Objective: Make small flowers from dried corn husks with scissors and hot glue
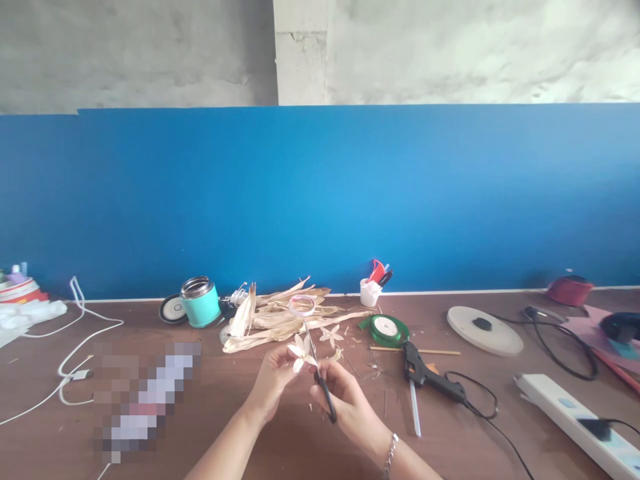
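Between the fingers of my left hand (273,380) is a pale flower (301,353) with pointed petals, which looks made of dried corn husk. My right hand (347,400) grips black-handled scissors (325,395), their blades pointing up and away beside the flower's right edge. A second husk flower (331,335) lies on the table just beyond the hands. Behind it spreads a heap of dried corn husks (280,320), with a roll of pale tape (302,306) on top. Small scraps are scattered to the right of my right hand.
Green ribbon (397,330), a thin stick (440,352) and a black glue gun (430,380) lie to the right, near a white power strip (575,413) and a round white lid (485,331). A turquoise jar (201,303) and white cable (75,347) are left. A blue partition (320,200) stands behind.
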Available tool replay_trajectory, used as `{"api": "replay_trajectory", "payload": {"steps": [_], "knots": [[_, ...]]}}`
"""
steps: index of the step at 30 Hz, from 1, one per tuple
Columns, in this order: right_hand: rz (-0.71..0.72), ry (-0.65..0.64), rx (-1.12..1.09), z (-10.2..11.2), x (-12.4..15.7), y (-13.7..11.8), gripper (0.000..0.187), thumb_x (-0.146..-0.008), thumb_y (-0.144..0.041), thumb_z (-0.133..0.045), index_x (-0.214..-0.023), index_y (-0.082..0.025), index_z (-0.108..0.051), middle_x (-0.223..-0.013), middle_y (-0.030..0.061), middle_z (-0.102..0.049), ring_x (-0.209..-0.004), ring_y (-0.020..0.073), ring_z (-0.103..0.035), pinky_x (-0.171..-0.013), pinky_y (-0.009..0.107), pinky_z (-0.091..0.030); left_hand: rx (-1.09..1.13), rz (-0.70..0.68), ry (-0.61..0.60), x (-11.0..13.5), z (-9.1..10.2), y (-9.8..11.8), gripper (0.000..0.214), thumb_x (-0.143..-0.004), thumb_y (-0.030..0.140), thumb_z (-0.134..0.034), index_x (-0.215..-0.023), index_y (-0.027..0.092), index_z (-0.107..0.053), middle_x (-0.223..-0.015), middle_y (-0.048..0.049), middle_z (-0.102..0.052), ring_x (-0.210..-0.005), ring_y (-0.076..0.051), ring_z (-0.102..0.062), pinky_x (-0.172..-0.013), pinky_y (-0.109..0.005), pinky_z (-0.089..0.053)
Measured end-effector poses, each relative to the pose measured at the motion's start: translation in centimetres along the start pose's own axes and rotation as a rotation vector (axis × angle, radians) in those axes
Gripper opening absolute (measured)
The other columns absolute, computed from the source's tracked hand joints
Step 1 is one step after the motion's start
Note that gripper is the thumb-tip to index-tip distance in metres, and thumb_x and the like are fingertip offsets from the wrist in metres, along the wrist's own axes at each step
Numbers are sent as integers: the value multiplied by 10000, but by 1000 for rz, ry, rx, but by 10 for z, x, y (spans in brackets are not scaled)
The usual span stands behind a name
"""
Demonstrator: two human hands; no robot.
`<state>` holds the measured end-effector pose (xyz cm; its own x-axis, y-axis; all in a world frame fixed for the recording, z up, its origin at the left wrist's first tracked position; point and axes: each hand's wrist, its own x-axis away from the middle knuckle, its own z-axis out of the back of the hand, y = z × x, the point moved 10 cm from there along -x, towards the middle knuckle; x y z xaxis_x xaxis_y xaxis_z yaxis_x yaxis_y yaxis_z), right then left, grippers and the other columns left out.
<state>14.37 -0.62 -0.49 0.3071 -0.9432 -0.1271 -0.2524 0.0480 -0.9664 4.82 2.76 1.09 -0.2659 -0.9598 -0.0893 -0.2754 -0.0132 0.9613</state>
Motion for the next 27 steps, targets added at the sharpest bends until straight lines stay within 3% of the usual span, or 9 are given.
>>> {"api": "replay_trajectory", "payload": {"steps": [18, 27], "knots": [[2, 9, 33, 1, 1, -1, 358, -720, -448, -692, -893, -204, -497, -682, -66, -406, -535, 53, -383, -478, 182, -339, -15, -1, 8, 0, 2, -1, 181, -684, 317, -703, -649, 163, -616, -670, -10, -658, -708, -170, -598, -746, -282, -435], [-38, 47, 56, 3, 1, -3, 412, -663, -494, -719, -856, -212, -489, -684, -65, -399, -503, 49, -381, -445, 180, -338, -228, -148, 107, -2, 14, 16, 187, -698, 328, -665, -609, 177, -597, -638, 3, -619, -709, -174, -564, -711, -256, -424]]}}
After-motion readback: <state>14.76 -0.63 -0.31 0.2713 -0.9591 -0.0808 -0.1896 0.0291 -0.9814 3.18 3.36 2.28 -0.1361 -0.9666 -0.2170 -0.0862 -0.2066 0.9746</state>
